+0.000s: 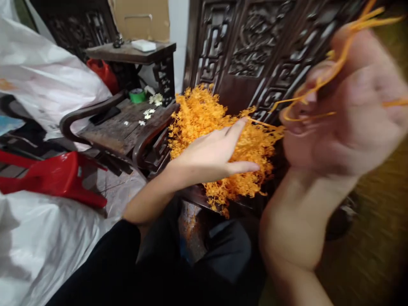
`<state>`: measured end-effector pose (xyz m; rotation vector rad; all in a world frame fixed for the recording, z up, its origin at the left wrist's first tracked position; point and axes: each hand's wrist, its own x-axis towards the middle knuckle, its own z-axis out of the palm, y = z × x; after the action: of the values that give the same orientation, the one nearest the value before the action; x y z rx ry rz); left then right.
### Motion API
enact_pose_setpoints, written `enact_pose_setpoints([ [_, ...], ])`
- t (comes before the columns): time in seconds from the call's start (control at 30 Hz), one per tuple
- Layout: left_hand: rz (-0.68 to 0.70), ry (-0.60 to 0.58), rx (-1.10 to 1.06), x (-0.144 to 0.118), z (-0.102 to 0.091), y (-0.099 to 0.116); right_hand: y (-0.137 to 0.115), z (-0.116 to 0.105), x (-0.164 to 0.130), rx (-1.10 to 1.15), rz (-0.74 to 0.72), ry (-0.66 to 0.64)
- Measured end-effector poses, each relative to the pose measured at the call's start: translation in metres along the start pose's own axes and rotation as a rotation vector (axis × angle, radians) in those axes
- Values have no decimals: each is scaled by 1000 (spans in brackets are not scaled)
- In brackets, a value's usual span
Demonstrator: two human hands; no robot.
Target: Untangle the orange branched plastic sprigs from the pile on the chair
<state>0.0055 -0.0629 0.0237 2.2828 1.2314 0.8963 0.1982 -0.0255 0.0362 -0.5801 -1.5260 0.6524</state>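
Orange sprig bundle (204, 123) is sitting on the dark carved wooden chair (251, 51), pressed under the left hand (212, 155). Left grip is lying flat and open on the bundle, fingers extended, palm down, not closing around anything. Right hand (344, 102) is raised well above and to the right of the bundle, heavily blurred; thin orange strands (321, 80) are looping across its fingers, so right grip is looking closed on those strands, though the blur is making the exact pinch hard to read.

Progress, judging from this: a few strands are pulled out and separated in the right grip, while most of the mass is still bunched under the left grip, so the bulk of the sorting looks left to do. No finished pile is showing anywhere.

Room and edges: carved chair back is standing just behind the bundle, close to both grips, blocking movement away from the person. Curved armrest (95, 112) and the worn chair seat (127, 123) with small white flowers (149, 111) and a green tape roll (137, 95) are lying left of the left grip. Red plastic stool (57, 176) and white sheeting (41, 242) are further left and below. Bundle is overhanging the seat's front edge toward the person's dark-clothed lap. Space to the right of the right grip is looking open but blurred.
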Motion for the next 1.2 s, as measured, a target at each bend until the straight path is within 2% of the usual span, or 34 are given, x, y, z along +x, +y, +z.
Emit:
enact_pose_setpoints([
  [0.07, 65, 41, -64, 27, 12, 3, -3, -2, 4, 95, -52, 102],
  [0.13, 90, 31, -137, 47, 16, 4, -2, -3, 8, 130, -7, 66],
  [0.23, 46, -2, -346, 64, 12, 4, 4, -10, 14, 80, -5, 25],
  [0.3, -9, 49, -500, 69, 8, 2, 10, -18, 17, -17, -11, 8],
  [0.4, -43, 138, -601, 72, 6, -2, 18, -25, 19, -116, 90, -37],
  [0.53, -18, 207, -612, 75, 7, -10, 17, -24, 18, -238, 216, -73],
  [0.67, -11, 217, -592, 73, 5, -13, 11, -20, 17, -345, 223, -335],
  [0.73, -15, 199, -579, 71, 1, -14, 11, -19, 17, -336, 237, -409],
  [0.9, -41, -23, -539, 63, -16, -18, 13, -22, 17, -264, 232, -213],
  [0.97, -49, -78, -521, 61, -23, -20, 11, -25, 16, -263, 225, -196],
  [1.1, -33, -90, -453, 58, -30, -23, 8, -33, 16, -274, 244, -280],
  [1.2, 25, -8, -471, 59, -28, -26, 8, -32, 15, -229, 261, -230],
])
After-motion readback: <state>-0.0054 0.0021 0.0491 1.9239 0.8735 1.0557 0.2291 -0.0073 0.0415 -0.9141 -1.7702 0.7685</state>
